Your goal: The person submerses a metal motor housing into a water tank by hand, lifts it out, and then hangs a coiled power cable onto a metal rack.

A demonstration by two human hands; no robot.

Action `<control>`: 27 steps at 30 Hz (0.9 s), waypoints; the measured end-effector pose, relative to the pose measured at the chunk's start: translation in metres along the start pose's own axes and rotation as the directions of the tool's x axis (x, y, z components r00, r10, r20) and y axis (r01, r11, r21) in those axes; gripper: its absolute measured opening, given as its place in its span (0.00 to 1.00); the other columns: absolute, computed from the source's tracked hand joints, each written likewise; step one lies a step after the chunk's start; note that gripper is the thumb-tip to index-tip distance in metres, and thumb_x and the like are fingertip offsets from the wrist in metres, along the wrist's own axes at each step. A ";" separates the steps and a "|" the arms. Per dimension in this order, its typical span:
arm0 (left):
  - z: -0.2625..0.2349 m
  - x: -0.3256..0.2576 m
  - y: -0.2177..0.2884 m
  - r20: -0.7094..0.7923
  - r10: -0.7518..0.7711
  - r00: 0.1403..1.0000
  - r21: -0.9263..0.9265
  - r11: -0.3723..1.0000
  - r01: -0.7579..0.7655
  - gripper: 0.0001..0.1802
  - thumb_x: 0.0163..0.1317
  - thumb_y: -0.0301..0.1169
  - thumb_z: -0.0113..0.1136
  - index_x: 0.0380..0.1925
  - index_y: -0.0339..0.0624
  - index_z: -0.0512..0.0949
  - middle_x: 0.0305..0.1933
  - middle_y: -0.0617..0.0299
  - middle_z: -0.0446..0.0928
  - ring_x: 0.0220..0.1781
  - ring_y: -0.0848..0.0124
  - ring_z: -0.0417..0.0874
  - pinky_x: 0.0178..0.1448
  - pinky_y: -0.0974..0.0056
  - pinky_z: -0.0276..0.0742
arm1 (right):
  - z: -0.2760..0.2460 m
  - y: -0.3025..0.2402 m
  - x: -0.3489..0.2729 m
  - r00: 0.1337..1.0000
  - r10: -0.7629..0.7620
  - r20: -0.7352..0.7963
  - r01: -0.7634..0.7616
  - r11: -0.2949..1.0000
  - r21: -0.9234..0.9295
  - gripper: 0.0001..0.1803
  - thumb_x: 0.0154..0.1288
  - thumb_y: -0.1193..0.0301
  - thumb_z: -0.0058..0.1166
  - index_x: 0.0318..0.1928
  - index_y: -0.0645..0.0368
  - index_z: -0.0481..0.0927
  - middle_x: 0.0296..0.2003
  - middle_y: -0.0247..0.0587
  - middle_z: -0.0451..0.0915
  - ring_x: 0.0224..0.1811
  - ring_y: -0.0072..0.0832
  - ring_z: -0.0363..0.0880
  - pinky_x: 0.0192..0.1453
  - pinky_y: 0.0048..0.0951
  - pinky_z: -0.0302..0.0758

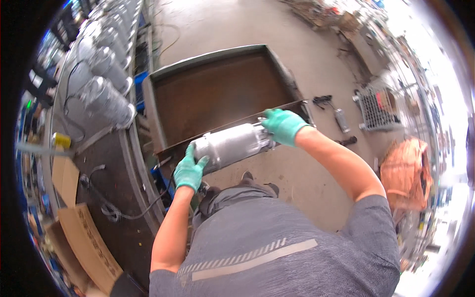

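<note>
1. Head view, centre: I hold a silver metal cylinder (230, 144) slantwise by the near edge of a brown-floored metal tank (217, 91); I cannot tell whether they touch.
2. My green-gloved left hand (189, 171) clasps its left end, thumb and fingers parted; my right hand (284, 126) curls over the right end.
3. I judge this a two-handed supporting step; moving next calls for keeping both ends steady.
</note>
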State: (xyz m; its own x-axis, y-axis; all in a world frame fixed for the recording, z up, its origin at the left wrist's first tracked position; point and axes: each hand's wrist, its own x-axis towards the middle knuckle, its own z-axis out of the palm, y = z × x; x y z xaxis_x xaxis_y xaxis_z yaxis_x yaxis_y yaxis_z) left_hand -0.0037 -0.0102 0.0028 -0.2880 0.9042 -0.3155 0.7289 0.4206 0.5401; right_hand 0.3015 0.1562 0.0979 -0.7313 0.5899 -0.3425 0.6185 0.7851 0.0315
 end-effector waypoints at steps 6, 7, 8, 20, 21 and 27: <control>0.002 0.001 -0.006 -0.003 -0.015 1.000 0.087 0.996 0.015 0.42 0.67 0.53 0.67 0.78 0.64 0.62 0.50 0.40 0.86 0.52 0.41 0.87 0.56 0.42 0.81 | 0.009 -0.014 0.022 0.908 0.379 0.179 -0.416 0.871 0.263 0.19 0.81 0.61 0.44 0.59 0.63 0.76 0.50 0.61 0.86 0.45 0.50 0.90 0.46 0.47 0.86; 0.004 0.002 -0.006 -0.006 -0.017 1.000 0.088 0.996 0.017 0.42 0.67 0.53 0.68 0.78 0.64 0.62 0.50 0.42 0.86 0.52 0.41 0.87 0.55 0.42 0.81 | 0.014 -0.013 0.024 0.865 0.446 0.230 -0.501 0.794 0.345 0.21 0.83 0.59 0.42 0.59 0.64 0.76 0.49 0.59 0.86 0.49 0.49 0.89 0.51 0.50 0.85; 0.003 0.001 -0.003 -0.001 -0.015 1.000 0.092 0.996 0.015 0.41 0.67 0.53 0.68 0.77 0.64 0.62 0.50 0.42 0.86 0.52 0.41 0.87 0.55 0.42 0.81 | 0.007 -0.013 0.020 0.887 0.408 0.216 -0.460 0.825 0.329 0.20 0.81 0.60 0.45 0.59 0.63 0.78 0.49 0.56 0.87 0.50 0.49 0.89 0.53 0.51 0.84; 0.011 0.002 -0.011 -0.047 0.014 0.999 0.021 1.000 -0.013 0.39 0.67 0.50 0.69 0.75 0.64 0.65 0.49 0.43 0.87 0.51 0.42 0.87 0.55 0.43 0.80 | 0.027 -0.016 0.026 0.908 0.418 0.006 -0.396 0.856 0.332 0.14 0.69 0.61 0.57 0.44 0.56 0.90 0.41 0.48 0.91 0.45 0.46 0.91 0.50 0.46 0.85; 0.012 0.003 -0.012 -0.046 0.018 0.999 0.023 1.000 -0.017 0.39 0.67 0.50 0.69 0.75 0.64 0.65 0.49 0.43 0.87 0.51 0.42 0.87 0.55 0.43 0.80 | 0.025 -0.015 0.024 0.907 0.422 0.006 -0.399 0.854 0.334 0.14 0.69 0.61 0.57 0.44 0.56 0.90 0.41 0.48 0.91 0.45 0.46 0.91 0.50 0.46 0.85; 0.011 0.004 -0.012 -0.062 0.041 0.997 0.005 0.999 -0.041 0.40 0.66 0.51 0.70 0.75 0.65 0.65 0.47 0.43 0.87 0.49 0.43 0.87 0.54 0.44 0.80 | 0.012 0.009 0.004 0.970 -0.242 -0.009 0.239 0.962 -0.134 0.14 0.64 0.68 0.64 0.49 0.53 0.87 0.58 0.38 0.82 0.59 0.41 0.83 0.59 0.42 0.82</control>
State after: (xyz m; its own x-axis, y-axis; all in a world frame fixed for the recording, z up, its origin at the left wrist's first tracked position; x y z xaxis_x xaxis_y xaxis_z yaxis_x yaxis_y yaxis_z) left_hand -0.0067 -0.0123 -0.0134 -0.2955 0.9236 -0.2441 0.7434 0.3828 0.5485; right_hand 0.3071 0.1633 0.0852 -0.8619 0.3839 -0.3314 0.3817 0.9213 0.0747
